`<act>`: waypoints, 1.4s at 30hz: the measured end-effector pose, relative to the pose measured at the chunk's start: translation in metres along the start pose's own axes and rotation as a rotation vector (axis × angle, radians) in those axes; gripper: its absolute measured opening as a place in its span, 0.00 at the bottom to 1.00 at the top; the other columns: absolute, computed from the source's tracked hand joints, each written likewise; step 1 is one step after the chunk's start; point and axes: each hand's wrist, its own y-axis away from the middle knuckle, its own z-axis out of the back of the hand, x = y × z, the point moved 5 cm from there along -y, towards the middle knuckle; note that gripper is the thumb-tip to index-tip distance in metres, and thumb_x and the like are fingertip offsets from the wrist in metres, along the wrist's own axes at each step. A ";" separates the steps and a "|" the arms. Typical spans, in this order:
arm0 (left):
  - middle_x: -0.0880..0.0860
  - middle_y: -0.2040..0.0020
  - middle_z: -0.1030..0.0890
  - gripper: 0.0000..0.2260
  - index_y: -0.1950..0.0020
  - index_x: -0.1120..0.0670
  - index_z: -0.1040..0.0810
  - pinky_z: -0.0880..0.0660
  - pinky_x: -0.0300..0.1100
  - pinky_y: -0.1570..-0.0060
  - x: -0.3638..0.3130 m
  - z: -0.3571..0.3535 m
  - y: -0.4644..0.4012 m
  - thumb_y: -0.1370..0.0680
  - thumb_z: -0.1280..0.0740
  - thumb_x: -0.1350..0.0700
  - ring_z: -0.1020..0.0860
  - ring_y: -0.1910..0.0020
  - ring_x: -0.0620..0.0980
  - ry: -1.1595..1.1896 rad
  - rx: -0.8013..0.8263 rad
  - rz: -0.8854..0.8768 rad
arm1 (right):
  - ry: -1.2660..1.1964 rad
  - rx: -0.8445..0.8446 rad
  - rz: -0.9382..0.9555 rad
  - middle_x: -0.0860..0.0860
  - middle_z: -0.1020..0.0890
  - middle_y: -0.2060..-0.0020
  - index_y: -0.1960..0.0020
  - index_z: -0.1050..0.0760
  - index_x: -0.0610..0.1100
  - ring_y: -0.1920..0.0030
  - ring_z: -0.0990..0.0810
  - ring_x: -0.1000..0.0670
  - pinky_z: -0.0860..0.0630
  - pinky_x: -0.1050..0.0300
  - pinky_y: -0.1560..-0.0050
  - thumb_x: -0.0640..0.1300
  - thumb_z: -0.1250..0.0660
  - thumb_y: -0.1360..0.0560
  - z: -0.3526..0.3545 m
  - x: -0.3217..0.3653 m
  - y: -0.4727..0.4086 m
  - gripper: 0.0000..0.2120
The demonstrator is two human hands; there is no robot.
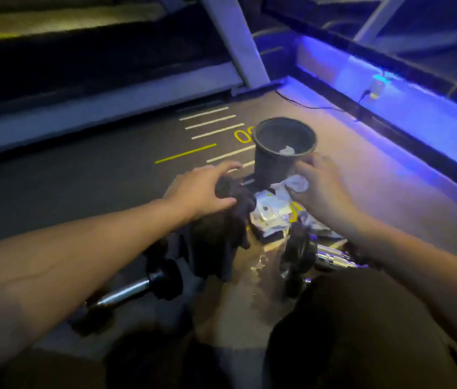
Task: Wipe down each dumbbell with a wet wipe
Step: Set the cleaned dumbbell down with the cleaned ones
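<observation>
Dumbbell (134, 290) lies on the floor (81, 197), near left. Your left hand (204, 189) grips something dark, perhaps another dumbbell; your right hand (322, 186) pinches a white wipe (300, 183) beside the bin (280, 147).

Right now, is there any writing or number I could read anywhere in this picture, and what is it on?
"20", in yellow, seen upside down on the floor beside the ruler-like lines, partly hidden by the black bin.
Wet wipe pack: print too blurred to read.
Wall socket: nothing legible.
</observation>
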 end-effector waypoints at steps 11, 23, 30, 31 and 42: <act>0.46 0.34 0.23 0.31 0.26 0.31 0.41 0.24 0.49 0.44 0.141 0.090 0.086 0.26 0.31 0.37 0.22 0.39 0.50 -0.086 -0.122 0.231 | 0.079 0.081 0.306 0.45 0.22 0.52 0.55 0.20 0.47 0.50 0.23 0.37 0.26 0.43 0.52 0.55 0.38 0.34 -0.033 0.158 -0.080 0.15; 0.46 0.32 0.25 0.30 0.26 0.31 0.41 0.24 0.49 0.43 0.280 0.101 0.157 0.24 0.33 0.37 0.23 0.38 0.49 -0.079 -0.116 0.447 | -0.034 0.223 0.431 0.52 0.25 0.52 0.57 0.21 0.48 0.51 0.26 0.43 0.36 0.52 0.52 0.48 0.30 0.34 -0.148 0.275 -0.112 0.07; 0.47 0.35 0.25 0.30 0.26 0.31 0.41 0.26 0.47 0.47 0.336 0.033 0.177 0.25 0.32 0.37 0.23 0.39 0.51 -0.022 -0.028 0.536 | -0.055 0.379 0.346 0.54 0.25 0.50 0.57 0.22 0.53 0.48 0.28 0.46 0.36 0.53 0.50 0.44 0.28 0.33 -0.240 0.282 -0.098 0.07; 0.47 0.35 0.26 0.31 0.26 0.31 0.41 0.26 0.48 0.46 0.341 0.022 0.179 0.25 0.32 0.37 0.23 0.38 0.52 -0.014 -0.010 0.545 | -0.066 0.405 0.326 0.54 0.25 0.51 0.58 0.23 0.54 0.48 0.28 0.46 0.35 0.53 0.50 0.44 0.29 0.33 -0.252 0.280 -0.096 0.08; 0.49 0.31 0.30 0.34 0.25 0.32 0.42 0.26 0.48 0.43 0.386 -0.080 0.191 0.27 0.30 0.36 0.24 0.35 0.54 0.116 0.130 0.698 | -0.176 0.583 0.096 0.50 0.31 0.57 0.58 0.23 0.51 0.51 0.27 0.40 0.31 0.50 0.52 0.50 0.31 0.32 -0.366 0.265 -0.055 0.05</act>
